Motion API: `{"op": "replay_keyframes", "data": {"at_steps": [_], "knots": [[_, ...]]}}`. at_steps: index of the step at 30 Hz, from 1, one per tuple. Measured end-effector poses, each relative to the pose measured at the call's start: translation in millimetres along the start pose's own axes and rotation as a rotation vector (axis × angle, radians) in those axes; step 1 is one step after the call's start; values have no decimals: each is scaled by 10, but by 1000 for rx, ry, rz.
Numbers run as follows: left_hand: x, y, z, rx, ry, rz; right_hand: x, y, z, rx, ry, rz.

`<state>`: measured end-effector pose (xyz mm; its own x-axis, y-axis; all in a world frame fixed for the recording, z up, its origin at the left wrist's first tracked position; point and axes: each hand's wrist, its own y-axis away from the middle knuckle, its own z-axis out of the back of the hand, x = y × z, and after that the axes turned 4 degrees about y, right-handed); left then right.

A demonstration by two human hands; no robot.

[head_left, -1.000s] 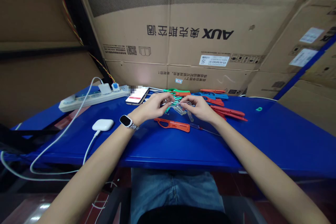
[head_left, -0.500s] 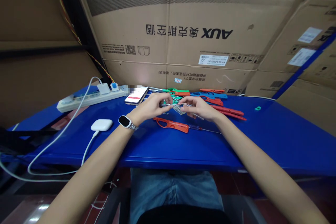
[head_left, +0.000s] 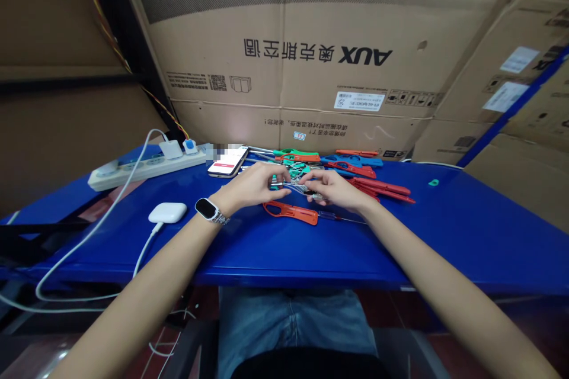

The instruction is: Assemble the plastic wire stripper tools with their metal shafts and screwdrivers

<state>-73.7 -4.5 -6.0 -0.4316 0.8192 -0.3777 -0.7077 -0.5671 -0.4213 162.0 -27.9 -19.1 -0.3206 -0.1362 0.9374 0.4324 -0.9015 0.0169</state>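
Observation:
My left hand [head_left: 255, 185] is over the middle of the blue table, its thumb and forefinger apart. Thin wires [head_left: 291, 184] run in the gap between my two hands. My right hand [head_left: 335, 188] is closed at the fingertips on a small part with thin wires; the fingers cover most of it. Below the hands lies an orange lighter handle shell [head_left: 296, 213] with a finger loop. A small purplish see-through piece [head_left: 328, 215] with a thin wire touches or nearly touches its right end. Behind the hands, green lighter pieces [head_left: 299, 157] lie in a pile, partly hidden.
Red shells [head_left: 384, 186] and blue shells [head_left: 353, 160] lie right of the pile. A phone [head_left: 228, 163] and a power strip [head_left: 151, 164] are at the left, with a white earphone case [head_left: 168, 212] on a cable nearer. A cardboard wall [head_left: 311, 18] closes off the back.
My left thumb and forefinger have come apart from the wires they were pinching. My right fingers have shifted their hold slightly downward. The view has turned a little.

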Motion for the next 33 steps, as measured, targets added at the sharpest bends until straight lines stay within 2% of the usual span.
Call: {"op": "replay_keyframes", "data": {"at_steps": [4, 8, 13, 20, 26, 33], "knots": [[3, -1, 11, 34, -49, -37, -26, -21, -47, -46, 44, -13], [28, 14, 40, 54, -95, 14, -45, 16, -52, -137, 269, 144], [103, 41, 81, 120, -84, 147, -21, 65, -44, -144, 419, 297], [154, 61, 123, 211, 46, 242, -26, 49, -90, -61, 383, 321], [95, 75, 161, 280, 176, 263, -95, 51, -173, -91, 626, 305], [117, 84, 164, 298, 243, 310, -68, 41, -221, 16, 362, 202]]}}
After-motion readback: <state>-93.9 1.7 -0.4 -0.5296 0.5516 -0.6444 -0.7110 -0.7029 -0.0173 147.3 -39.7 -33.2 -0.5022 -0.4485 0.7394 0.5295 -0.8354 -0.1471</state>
